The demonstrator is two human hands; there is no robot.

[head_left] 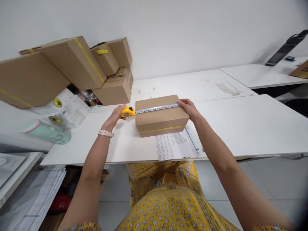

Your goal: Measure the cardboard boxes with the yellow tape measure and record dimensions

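A closed brown cardboard box (156, 120) with a yellow strip along its front side lies on the white table. My left hand (117, 115) is wrapped round the yellow case of a tape measure (128, 111), just off the box's left end. From the case the white blade runs out across the top of the box. At the right end, my right hand (189, 107) pinches the blade's tip at the box's edge, its fingers against the cardboard. Under the box's front right corner lies a printed sheet (172, 146), partly covered.
Several cardboard boxes (72, 61) are stacked at the back left, above a white avocado-print carton (69, 107). A mint tumbler (51, 132) lies near the left edge. A dark bottle (285, 49) stands at the far right. The table's front edge (134, 161) is close to my body.
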